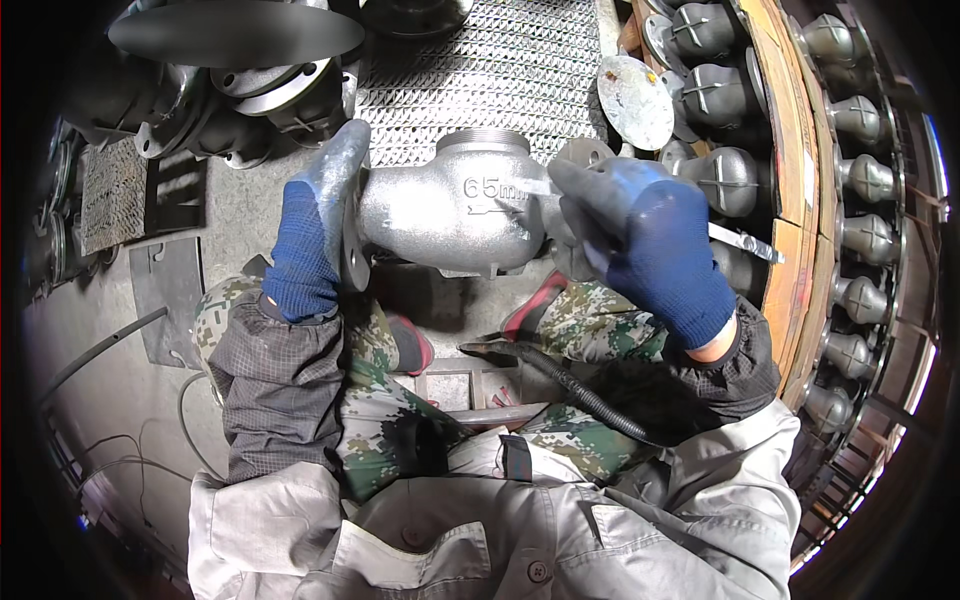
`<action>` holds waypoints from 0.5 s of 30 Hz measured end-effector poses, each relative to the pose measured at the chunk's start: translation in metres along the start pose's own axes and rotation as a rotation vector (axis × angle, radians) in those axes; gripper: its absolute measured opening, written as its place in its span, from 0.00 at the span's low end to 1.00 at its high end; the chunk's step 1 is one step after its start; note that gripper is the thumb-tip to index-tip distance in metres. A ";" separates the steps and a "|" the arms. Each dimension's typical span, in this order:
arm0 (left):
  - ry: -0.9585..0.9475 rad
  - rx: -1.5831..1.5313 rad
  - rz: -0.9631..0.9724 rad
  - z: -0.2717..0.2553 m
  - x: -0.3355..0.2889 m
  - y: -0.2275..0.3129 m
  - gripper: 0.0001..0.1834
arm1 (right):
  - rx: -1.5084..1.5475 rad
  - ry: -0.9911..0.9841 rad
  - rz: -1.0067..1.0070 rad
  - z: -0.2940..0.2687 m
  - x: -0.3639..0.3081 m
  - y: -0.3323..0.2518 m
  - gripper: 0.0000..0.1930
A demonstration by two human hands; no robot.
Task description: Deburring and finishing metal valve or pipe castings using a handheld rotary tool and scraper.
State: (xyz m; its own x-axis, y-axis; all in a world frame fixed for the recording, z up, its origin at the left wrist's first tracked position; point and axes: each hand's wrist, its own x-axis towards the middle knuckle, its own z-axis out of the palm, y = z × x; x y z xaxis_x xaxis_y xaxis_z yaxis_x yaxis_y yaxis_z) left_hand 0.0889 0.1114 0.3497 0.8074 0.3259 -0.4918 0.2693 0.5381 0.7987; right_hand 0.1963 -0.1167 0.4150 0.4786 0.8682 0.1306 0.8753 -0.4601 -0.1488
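Observation:
A silvery cast-metal valve body (420, 215) lies sideways in front of me, its threaded round neck (483, 142) facing away. Raised marks stand out on its upper face. My left hand (330, 185), in a blue and grey work glove, grips the flange at the left end. Over the right end, my gloved right hand (635, 215) is closed round a flat metal strip (747, 243). One end of the strip sticks out to the right. A blurred narrow tip reaches over the valve's face, and its exact form is unclear. The right flange (575, 155) is partly covered by this hand.
Patterned metal mesh (480, 60) lies beyond the valve. Flanged castings (270, 100) are piled at far left. More valve bodies (720, 180) sit at right beside a wooden board (795, 180), others on a rack (865, 235). A black hose (590, 400) crosses near my legs.

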 end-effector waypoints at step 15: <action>-0.059 -0.027 0.056 -0.002 0.001 -0.001 0.19 | 0.105 0.069 0.116 0.020 0.005 0.007 0.20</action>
State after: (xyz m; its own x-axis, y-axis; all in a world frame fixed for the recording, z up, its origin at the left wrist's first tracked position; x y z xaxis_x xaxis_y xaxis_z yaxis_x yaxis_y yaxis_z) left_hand 0.0887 0.1129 0.3477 0.8506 0.3101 -0.4247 0.2094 0.5410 0.8145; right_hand 0.2038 -0.1115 0.3950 0.5831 0.7937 0.1734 0.8034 -0.5316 -0.2684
